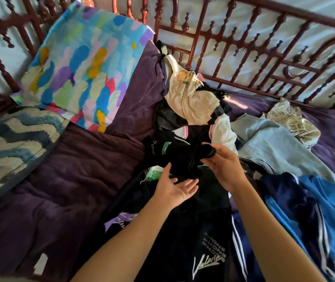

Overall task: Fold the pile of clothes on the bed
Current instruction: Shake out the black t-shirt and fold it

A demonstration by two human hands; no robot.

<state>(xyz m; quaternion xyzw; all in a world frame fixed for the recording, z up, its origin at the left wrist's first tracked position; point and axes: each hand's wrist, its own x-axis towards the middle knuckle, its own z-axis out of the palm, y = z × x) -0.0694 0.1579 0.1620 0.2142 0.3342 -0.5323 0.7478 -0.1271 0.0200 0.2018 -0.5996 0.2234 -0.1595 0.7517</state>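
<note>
Entry, head view. You are holding your left grip (175,190) wide: palm turned up, fingers straight and spread, thumb lying against the lower edge of a bunched black garment (187,159). Your right grip (221,165) is pinching that same black garment at its right end, fingers curled round the cloth. The garment is hanging between the two grips, just above the pile of clothes (203,123), which is lying down the middle of the bed (71,180) on its purple cover.

In the pile:
- a cream top (191,100) is sitting at the far end
- a pale blue piece (274,145) is spreading to the right
- a bright blue jersey (329,210) is lying beside your right forearm
- a black shirt with white lettering (203,251) is lying under both forearms

A colourful pillow (85,64) is leaning on the red-brown bed frame (243,47).
</note>
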